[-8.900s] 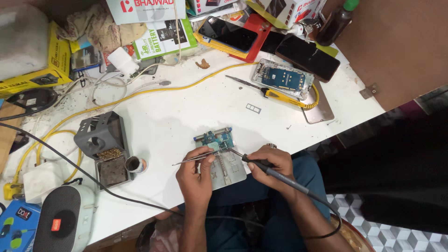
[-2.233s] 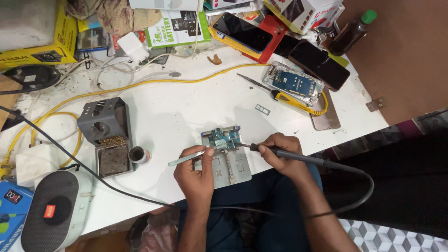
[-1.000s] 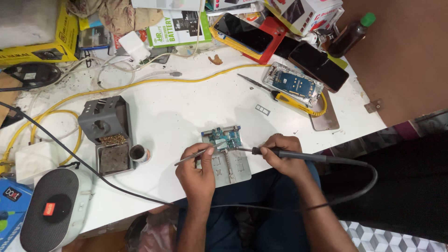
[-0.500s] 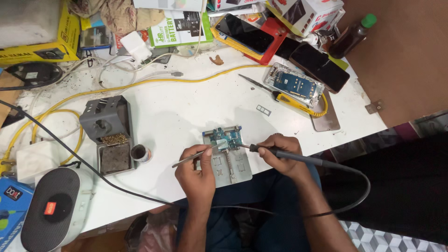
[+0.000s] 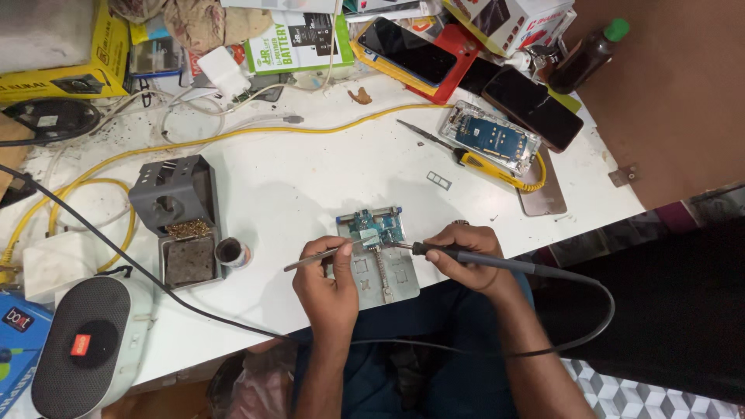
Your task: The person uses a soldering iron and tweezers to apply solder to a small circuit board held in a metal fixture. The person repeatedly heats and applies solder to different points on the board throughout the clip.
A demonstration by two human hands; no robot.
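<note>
A small blue-green circuit board sits clamped at the top of a grey metal holder plate near the white table's front edge. My left hand grips thin metal tweezers, whose tips reach the board's middle. My right hand holds a black soldering iron like a pen; its tip touches the board from the right. The iron's black cord loops off to the right and back under my arms.
A grey soldering-iron stand with brass wool and a sponge tray sits left, a small round pot beside it. A yellow cable crosses the table. Opened phones, a screwdriver, boxes and a dark bottle crowd the back.
Both hands stay at the board. The iron's tip has shifted slightly along the board and the tweezers have been readjusted; the view has drifted a little.
</note>
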